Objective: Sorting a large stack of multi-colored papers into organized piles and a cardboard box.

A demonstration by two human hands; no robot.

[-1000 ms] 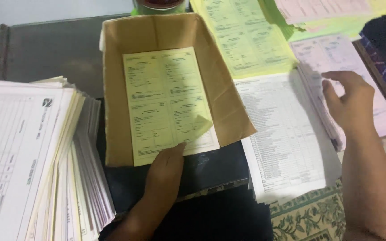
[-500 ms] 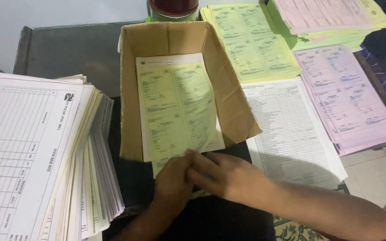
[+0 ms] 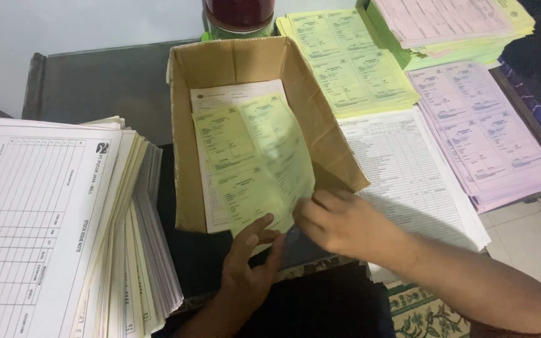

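Note:
A brown cardboard box (image 3: 186, 131) lies open in the middle, with a white printed sheet (image 3: 220, 97) flat inside it. A yellow form sheet (image 3: 255, 163) is lifted and curled above that white sheet. My right hand (image 3: 339, 222) pinches the yellow sheet's lower right edge. My left hand (image 3: 248, 263) sits under the sheet's bottom edge, fingers spread and touching it from below.
A tall stack of white and yellow forms (image 3: 51, 225) fills the left. To the right lie a white printed list (image 3: 408, 175), a pink pile (image 3: 480, 134), a yellow pile (image 3: 345, 62) and a mixed stack (image 3: 452, 28). A red-lidded jar (image 3: 239, 15) stands behind the box.
My right hand came over from the pink pile to the box front. Both hands lifted the yellow sheet, which now curls upward and leaves the white sheet beneath showing.

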